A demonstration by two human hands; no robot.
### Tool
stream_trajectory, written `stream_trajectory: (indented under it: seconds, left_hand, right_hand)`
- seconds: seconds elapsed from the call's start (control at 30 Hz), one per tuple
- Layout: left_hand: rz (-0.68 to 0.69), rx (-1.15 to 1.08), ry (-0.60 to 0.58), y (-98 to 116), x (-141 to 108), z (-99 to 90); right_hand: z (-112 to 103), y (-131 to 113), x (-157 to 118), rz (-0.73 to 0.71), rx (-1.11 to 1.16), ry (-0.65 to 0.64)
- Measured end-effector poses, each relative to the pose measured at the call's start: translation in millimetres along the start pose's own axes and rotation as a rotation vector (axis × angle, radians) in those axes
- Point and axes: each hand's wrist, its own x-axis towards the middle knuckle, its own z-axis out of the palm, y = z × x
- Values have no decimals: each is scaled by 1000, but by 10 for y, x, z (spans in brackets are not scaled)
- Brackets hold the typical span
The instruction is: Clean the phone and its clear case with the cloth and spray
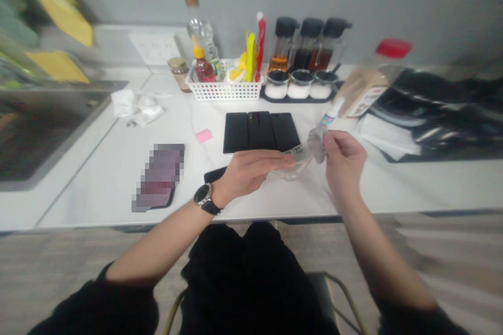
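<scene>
Right hand [343, 162] pinching a clear plastic bag [298, 163], left hand [247, 172] closed on its other end, bag running crosswise between them!

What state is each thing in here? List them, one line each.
Left hand, closed over the clear plastic packet
Right hand, pinching the packet's crumpled end
Wristwatch, worn on the left wrist
White tissue, crumpled on the counter
Three pump bottles, capped, holding amber and dark liquids
Three jars, unlidded, holding white contents
Pink sticky note, lying flat
</scene>
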Motion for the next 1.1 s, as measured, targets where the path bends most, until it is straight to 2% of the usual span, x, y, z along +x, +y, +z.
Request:
stream_trajectory:
  seconds: [0.1,0.2,0.27,0.37,0.47,0.57,0.7,0.8,0.97,1.03,1.1]
  left_hand:
    - [-31,5,31,-14,5,-7]
    - [-39,55,29,-25,-7,-13]
    - [-35,93,19,-25,-19,-13]
    - [-28,94,47,-22,-30,-10]
    - [-40,75,53,-26,-26,-3]
    - [-73,79,26,-39,-10,6]
    - [-42,105,2,-47,2,6]
    - [-15,119,36,-28,-3,3]
    - [-34,168,198,24,31,-6]
    - [19,171,194,32,59,-15]
    - [59,190,186,31,80,-25]
  right_hand:
    - [111,-251,-200,-94,-46,-20]
    - [213,-527,-429,-192,-88,-117]
    - [226,-588,-482,-238,-124,-177]
    - [169,-465,-376,-238,-129,-156]
    - [111,-280,-231,-93,-84,-41]
    - [162,-291,-301,-11,-39,8]
    - [342,-516,-597,-129,3,-105]
    - [373,-493,-613,-221,39,-110]
    - [169,-227,-308,5,-4,-71]
    - [107,-290,-245,-66,-55,9]
    - [93,-472,-249,-250,-75,56]
